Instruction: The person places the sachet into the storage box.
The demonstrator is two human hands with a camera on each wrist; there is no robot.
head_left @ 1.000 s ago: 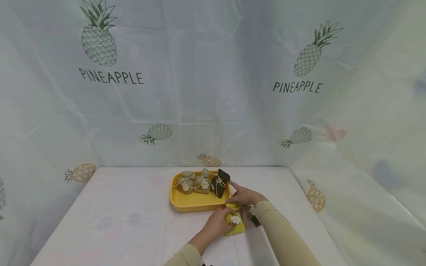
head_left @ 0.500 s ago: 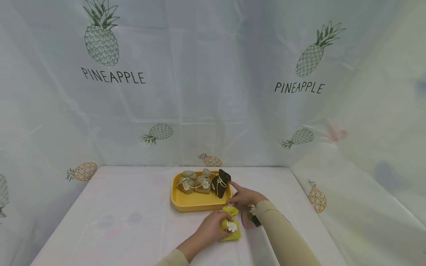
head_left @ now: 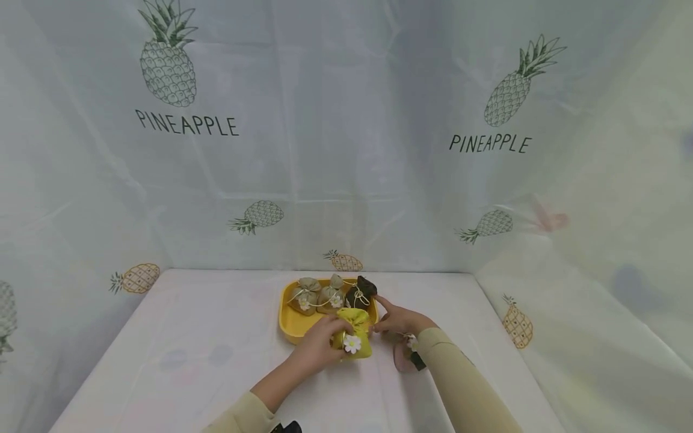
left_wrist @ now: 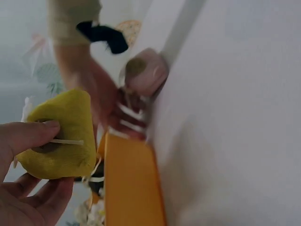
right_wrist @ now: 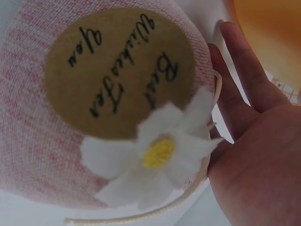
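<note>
My left hand (head_left: 337, 332) pinches a yellow drawstring sachet (head_left: 353, 340) with a white flower and holds it just above the front right edge of the yellow tray (head_left: 289, 328). In the left wrist view my left hand (left_wrist: 42, 155) has thumb and fingers curled round the yellow sachet (left_wrist: 63, 134) beside the tray (left_wrist: 131, 183). My right hand (head_left: 387, 317) rests with straight fingers against the tray's right side. A pink sachet (head_left: 403, 359) lies on the table under my right wrist; its brown label and white flower (right_wrist: 157, 153) fill the right wrist view beside my open right palm (right_wrist: 256, 165).
The tray holds two khaki sachets (head_left: 304, 296) and a dark brown sachet (head_left: 361, 293) along its back. A white cloth covers the table (head_left: 189, 355). Pineapple-print sheets (head_left: 346, 150) wall in the back and both sides.
My left hand has lifted the yellow sachet from the table in front of the tray and carried it up and left over the tray's front edge. My right hand has stayed put.
</note>
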